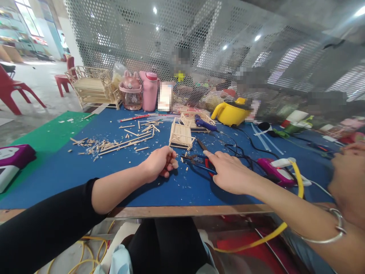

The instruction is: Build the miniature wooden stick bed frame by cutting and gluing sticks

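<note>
My left hand (159, 164), at the end of a black sleeve, rests curled on the blue mat (57, 171). It pinches what looks like a small wooden stick (170, 152). My right hand (228, 173) lies flat with fingers spread and the index finger stretched out. It lies over the red and blue handles of pliers (196, 160), holding nothing. A silver bangle (336, 228) sits on that wrist. Just beyond both hands stands a small slatted wooden frame (181, 136).
Loose sticks and chips (114, 144) litter the left of the mat. A glue gun (203, 123), black cables (242, 146), a yellow pot (229, 112), pink bottles (149, 91) and a wooden model chair (92, 87) stand behind. A pink tool (275, 171) lies right. Another person's hand (352, 167) is at the right edge.
</note>
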`<state>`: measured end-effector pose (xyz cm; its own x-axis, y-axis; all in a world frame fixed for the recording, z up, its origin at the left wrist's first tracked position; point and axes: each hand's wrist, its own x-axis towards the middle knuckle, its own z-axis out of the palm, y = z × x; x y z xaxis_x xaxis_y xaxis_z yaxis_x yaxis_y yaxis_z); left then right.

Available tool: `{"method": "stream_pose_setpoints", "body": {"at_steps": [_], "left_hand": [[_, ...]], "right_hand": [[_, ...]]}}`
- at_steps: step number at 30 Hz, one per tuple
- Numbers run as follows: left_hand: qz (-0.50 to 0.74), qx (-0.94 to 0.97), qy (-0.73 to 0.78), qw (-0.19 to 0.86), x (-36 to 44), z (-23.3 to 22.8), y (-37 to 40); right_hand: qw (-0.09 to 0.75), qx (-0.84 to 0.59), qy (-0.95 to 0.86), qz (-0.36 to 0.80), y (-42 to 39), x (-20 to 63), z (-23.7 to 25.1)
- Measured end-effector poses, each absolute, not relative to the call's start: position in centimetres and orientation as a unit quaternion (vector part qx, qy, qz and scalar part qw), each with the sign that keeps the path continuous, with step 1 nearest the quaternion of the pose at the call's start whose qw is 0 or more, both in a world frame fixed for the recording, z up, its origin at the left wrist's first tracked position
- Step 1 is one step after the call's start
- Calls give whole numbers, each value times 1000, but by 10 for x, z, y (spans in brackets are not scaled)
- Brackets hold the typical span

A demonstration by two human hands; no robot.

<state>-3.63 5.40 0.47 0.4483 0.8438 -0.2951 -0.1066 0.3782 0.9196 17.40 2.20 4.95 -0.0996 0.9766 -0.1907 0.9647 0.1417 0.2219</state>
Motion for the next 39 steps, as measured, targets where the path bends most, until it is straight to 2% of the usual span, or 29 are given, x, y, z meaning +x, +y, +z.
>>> {"method": "stream_pose_setpoints", "body": {"at_steps": [7, 14, 18, 20, 23, 27, 29, 32, 39], "left_hand": [[328, 478, 439, 687, -31, 4, 51], [276, 532, 461, 654, -31, 6, 51], [228, 606, 506, 570, -37, 9, 54], [212, 638, 529, 518, -42, 10, 57], [264, 679, 562, 392, -54, 13, 66], [345, 727, 546, 234, -69, 13, 79], [316, 769, 518, 199, -72, 11, 83], [204, 828, 493, 172, -71, 7, 84], [110, 817, 554, 117, -66, 13, 75]], "right_hand": [[137, 646, 750, 43, 24, 183, 38], [82, 598, 750, 270, 13, 180, 35], [69, 584, 747, 312, 12, 176, 40], [65, 598, 744, 292, 14, 178, 45], [57, 642, 738, 200, 16, 188, 50], [-18, 678, 731, 67, 13, 204, 41], [-61, 674, 735, 42, 11, 209, 30], [-95, 654, 750, 16, 11, 210, 15], [-109, 661, 742, 18, 25, 236, 8]]}}
